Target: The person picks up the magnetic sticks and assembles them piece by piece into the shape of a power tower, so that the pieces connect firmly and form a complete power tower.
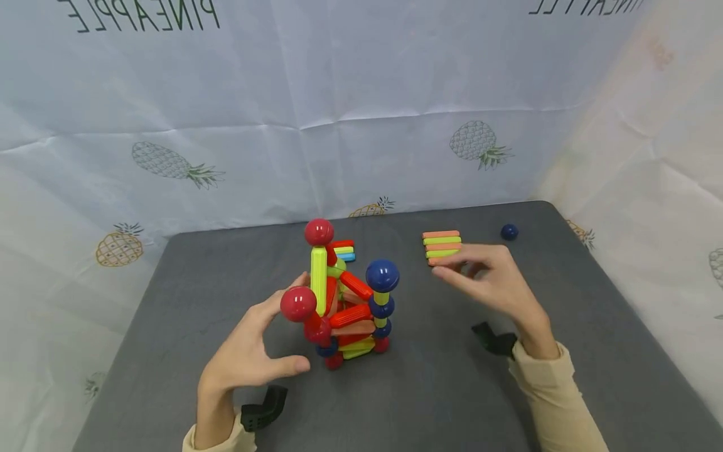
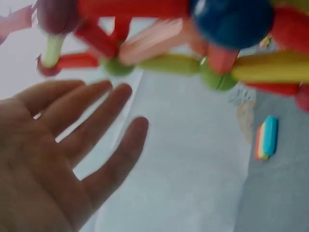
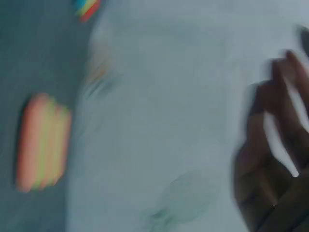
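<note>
A built structure of magnetic rods and balls [image 1: 351, 315] stands upright on the table, with red balls on its left side and a column of blue balls [image 1: 382, 275] on its right. My left hand [image 1: 251, 339] curves around its left side, thumb apart from the fingers; in the left wrist view the fingers [image 2: 104, 116] spread below the rods. My right hand [image 1: 488, 279] hovers by the near end of a row of orange and yellow-green rods [image 1: 442, 240], thumb and forefinger slightly apart. The blurred right wrist view shows these fingers [image 3: 275, 111] bent, with no rod visible between them.
A short row of red, yellow and blue rods [image 1: 346, 257] lies behind the structure. One loose blue ball [image 1: 509, 232] sits near the far right corner of the dark grey table [image 1: 440, 389]. A white pineapple-print cloth [image 1: 361, 75] hangs behind the table.
</note>
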Motion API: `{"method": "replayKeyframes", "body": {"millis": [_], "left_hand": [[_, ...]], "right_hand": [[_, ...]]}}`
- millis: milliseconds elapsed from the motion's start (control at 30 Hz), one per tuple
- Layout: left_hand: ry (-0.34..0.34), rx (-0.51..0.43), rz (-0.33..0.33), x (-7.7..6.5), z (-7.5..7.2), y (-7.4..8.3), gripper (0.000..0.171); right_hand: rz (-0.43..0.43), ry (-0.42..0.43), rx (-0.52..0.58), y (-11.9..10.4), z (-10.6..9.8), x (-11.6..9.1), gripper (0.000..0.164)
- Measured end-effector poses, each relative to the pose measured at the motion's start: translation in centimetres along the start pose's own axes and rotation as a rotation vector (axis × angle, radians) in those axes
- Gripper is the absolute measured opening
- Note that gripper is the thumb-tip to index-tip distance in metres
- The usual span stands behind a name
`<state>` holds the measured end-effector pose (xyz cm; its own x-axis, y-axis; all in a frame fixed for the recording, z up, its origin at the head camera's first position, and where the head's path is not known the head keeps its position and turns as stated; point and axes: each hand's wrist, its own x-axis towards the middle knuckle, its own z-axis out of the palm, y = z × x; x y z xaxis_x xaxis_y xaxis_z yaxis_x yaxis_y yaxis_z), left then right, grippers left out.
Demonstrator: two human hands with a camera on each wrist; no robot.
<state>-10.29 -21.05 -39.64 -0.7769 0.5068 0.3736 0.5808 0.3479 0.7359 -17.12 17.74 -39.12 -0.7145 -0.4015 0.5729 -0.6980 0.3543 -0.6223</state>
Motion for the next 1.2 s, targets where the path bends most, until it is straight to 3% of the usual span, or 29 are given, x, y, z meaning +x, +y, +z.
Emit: {"method": "replayKeyframes", "body": {"millis": [100,200,300,433,567,733,867,1033,1200], "left_hand": [[-0.035,0.05,-0.042,0.6,0.8,0.0,0.101],[-0.024,0.045,-0.043,1.2,1.6,-0.4,0.097],[-0.001,0.021,-0.022,1.4,2.1,-1.0,0.091],[0.032,0.009,0.029,1.3,2.6,-1.9,0.086],[0.065,-0.021,0.083,1.3,3.1,-2.6,0.069],[0.085,-0.095,0.115,1.5,3.9,-3.2,0.031],[0.092,-0.17,0.083,1.7,4.4,-3.5,0.012],[0.074,-0.272,0.009,2.1,4.7,-3.4,0.014],[0.07,-0.296,-0.013,2.2,4.7,-3.4,0.026]], "right_hand": [[0.278,-0.128,-0.341,4.4,-0.3,0.6,0.023],[0.414,-0.285,-0.466,7.8,0.5,0.7,0.03],[0.465,-0.371,-0.521,9.6,1.3,0.4,0.032],[0.475,-0.403,-0.581,10.4,1.9,0.3,0.033],[0.473,-0.402,-0.617,10.3,2.3,0.4,0.031],[0.467,-0.375,-0.631,10.2,2.5,0.0,0.024],[0.471,-0.361,-0.59,10.2,2.6,-0.2,0.021],[0.487,-0.287,-0.511,9.0,2.4,0.4,0.024],[0.369,-0.09,-0.347,5.4,1.6,2.1,0.03]]}}
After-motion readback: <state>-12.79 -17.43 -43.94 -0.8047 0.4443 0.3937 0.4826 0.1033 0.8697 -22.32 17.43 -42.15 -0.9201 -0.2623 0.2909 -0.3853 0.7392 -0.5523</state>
